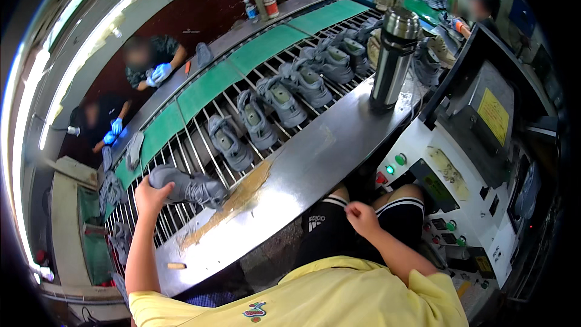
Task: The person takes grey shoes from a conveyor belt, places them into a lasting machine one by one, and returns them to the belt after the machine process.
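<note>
My left hand (150, 197) grips a grey lace-up shoe (190, 186) by one end, its fingers closed round it, over the near edge of the rod conveyor (187, 154). The shoe's other end points right, toward the metal ledge (284, 188). My right hand (362, 218) rests above my lap with its fingers curled; whether anything is inside them is hidden. A row of grey shoes stands on the rods, the nearest being another grey shoe (230, 141) just beyond the held one. A small tan piece (177, 266) lies on the ledge near my left forearm.
A steel thermos (394, 57) stands on the ledge at the right. Beside my right knee is a white control panel (448, 188) with buttons. Green mats (266, 48) run along the conveyor's far side. Two gloved co-workers work at the far left; another person (478, 9) is at the far right.
</note>
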### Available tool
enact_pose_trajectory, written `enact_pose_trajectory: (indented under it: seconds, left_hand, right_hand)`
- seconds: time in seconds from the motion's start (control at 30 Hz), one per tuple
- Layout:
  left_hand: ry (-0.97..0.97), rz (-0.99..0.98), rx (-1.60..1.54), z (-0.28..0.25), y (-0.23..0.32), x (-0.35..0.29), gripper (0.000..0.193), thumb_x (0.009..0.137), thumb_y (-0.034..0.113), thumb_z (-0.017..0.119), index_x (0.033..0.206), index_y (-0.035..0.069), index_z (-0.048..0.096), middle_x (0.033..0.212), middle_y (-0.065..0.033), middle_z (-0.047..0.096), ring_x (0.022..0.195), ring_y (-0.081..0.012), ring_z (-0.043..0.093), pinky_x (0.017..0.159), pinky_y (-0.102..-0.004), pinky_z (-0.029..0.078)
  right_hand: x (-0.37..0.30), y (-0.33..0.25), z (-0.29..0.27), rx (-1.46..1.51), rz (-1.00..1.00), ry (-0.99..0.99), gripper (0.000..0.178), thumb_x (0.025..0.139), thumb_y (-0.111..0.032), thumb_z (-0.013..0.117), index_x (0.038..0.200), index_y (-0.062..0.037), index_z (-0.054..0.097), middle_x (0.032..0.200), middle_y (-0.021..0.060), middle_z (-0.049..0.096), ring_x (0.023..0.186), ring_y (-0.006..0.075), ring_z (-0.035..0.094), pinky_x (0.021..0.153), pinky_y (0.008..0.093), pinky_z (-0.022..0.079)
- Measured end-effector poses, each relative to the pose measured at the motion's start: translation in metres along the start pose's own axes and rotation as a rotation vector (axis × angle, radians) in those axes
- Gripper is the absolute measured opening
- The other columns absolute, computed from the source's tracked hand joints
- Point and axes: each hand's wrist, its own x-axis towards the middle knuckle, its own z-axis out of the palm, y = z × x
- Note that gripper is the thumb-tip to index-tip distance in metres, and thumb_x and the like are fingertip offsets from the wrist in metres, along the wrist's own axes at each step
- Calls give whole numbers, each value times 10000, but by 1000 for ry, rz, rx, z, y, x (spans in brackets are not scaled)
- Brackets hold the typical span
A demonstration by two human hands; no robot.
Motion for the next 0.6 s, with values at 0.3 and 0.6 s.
enact_pose_trajectory:
  seconds: [0.3,0.6]
  left_hand:
    - [-273,-46,-1291,34,60,-98,624,681,335,809,1120,-36,566,981,-82,638,905,-176,604,842,-306,474]
    - [-469,-395,-1739,267,164,-85,341,880,271,634,1134,56,560,992,-55,601,914,-158,562,844,-319,458]
  right_hand:
    - [45,-135,86,1144,792,-55,526,905,-443,366,1172,-24,538,1116,164,606,1040,273,587,937,419,450]
    - [66,-42,9,1040,599,649,229,794,-251,580,820,-24,585,792,89,588,737,227,569,719,370,472]
